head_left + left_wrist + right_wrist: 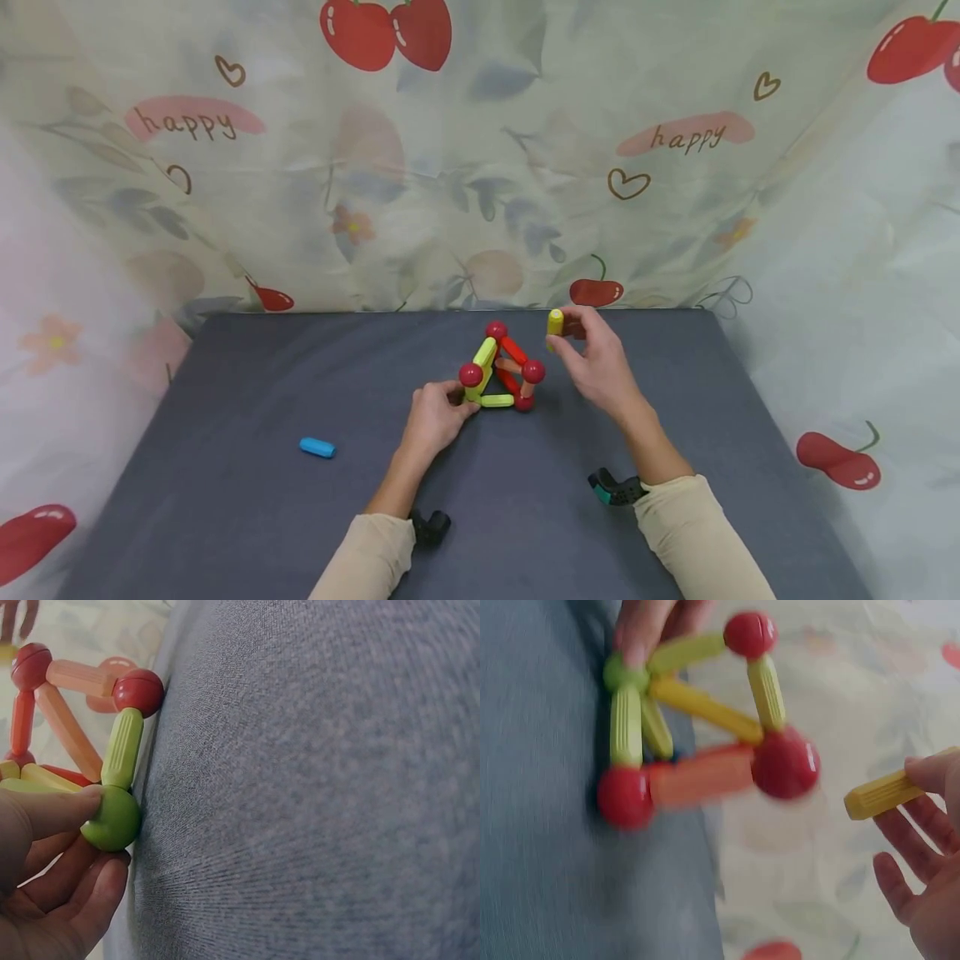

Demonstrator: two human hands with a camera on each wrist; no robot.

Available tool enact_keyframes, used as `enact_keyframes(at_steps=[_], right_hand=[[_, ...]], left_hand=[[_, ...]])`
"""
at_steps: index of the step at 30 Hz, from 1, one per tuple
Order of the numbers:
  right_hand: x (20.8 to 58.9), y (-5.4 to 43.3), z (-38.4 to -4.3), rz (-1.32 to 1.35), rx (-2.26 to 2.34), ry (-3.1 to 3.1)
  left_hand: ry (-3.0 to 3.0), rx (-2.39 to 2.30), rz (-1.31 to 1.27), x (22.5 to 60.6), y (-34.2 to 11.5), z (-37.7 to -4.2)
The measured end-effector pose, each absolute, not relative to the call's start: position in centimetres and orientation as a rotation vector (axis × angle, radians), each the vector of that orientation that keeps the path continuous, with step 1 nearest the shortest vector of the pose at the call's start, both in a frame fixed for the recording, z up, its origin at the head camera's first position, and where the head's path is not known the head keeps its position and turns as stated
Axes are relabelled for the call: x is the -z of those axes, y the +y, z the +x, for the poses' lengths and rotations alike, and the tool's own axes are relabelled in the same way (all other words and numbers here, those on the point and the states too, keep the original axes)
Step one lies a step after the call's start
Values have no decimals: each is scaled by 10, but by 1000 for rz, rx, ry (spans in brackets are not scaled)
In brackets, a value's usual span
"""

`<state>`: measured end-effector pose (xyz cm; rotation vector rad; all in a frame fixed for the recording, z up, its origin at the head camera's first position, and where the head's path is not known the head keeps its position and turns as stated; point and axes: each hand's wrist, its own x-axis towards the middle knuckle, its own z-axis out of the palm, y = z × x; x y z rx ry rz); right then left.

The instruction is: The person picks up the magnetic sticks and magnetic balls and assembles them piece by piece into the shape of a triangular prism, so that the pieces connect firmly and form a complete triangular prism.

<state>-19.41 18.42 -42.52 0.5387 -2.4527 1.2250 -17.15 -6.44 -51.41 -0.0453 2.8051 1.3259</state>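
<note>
My left hand (pixel 437 417) pinches a green ball (pixel 116 819) at the near left corner of a small frame built from balls and rods. Red balls (pixel 533 371) join its light green, orange, red and yellow rods, and it stands on the dark table. To its right, my right hand (pixel 597 364) holds a loose yellow rod (pixel 883 795) between thumb and fingers, raised and apart from the frame. In the right wrist view, one end of that rod points toward a red ball (pixel 786 763) of the frame.
A blue rod (pixel 317 447) lies on the dark grey table (pixel 225 517), left of my left hand. Behind the table hangs a printed cloth (pixel 442 200) with cherries and hearts, and similar cloth flanks both sides. Black straps with small devices (pixel 617 488) sit at both wrists.
</note>
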Motion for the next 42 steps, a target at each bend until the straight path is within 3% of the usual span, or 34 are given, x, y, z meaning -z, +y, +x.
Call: enact_keyframes(at_steps=[7, 14, 27, 35, 42], right_hand=[[435, 148, -194, 677, -1228, -2465], [460, 140, -192, 782, -832, -2510], [478, 127, -185, 746, -449, -2562], [481, 124, -185, 711, -472, -2581], [500, 154, -189, 538, -1025, -2617]], left_hand=[[2817, -1317, -54, 514, -63, -171], [2825, -1317, -37, 513, -63, -171], [2834, -1319, -36, 513, -63, -172], [2856, -1325, -13, 514, -64, -171], [2842, -1323, -25, 514, -63, -170]])
